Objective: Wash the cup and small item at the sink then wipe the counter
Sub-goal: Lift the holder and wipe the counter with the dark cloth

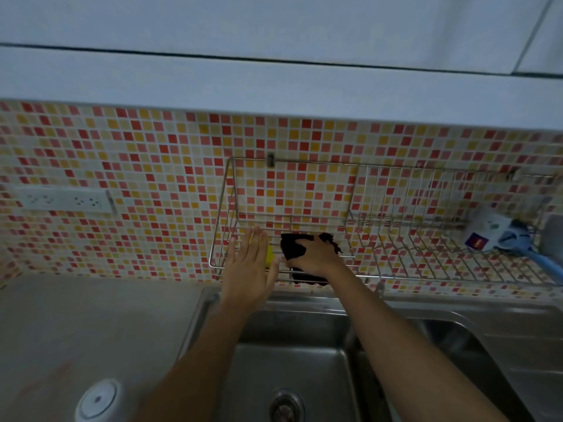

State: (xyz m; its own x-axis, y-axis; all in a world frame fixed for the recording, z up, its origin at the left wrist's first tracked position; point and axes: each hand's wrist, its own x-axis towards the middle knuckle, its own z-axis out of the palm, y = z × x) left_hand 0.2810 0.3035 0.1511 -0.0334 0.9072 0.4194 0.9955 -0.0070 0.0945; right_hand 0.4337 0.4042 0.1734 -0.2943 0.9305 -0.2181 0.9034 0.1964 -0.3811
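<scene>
My right hand (316,257) is closed on a dark cloth (294,246) inside the left end of the wire rack (396,278) on the tiled wall above the sink. The cloth bunches above my fingers and hangs below the rack's front rail. My left hand (248,269) is flat with its fingers apart at the rack's left end, just in front of a yellow sponge (269,254) that it mostly hides. A white round item (97,400) stands on the steel counter at the lower left. No cup is visible.
A steel double sink (292,363) with a drain (285,406) lies below my arms. At the rack's right end lie a white bottle (487,233) and a blue-handled brush (530,254). A wall socket strip (65,201) sits at the left. White cabinets hang overhead.
</scene>
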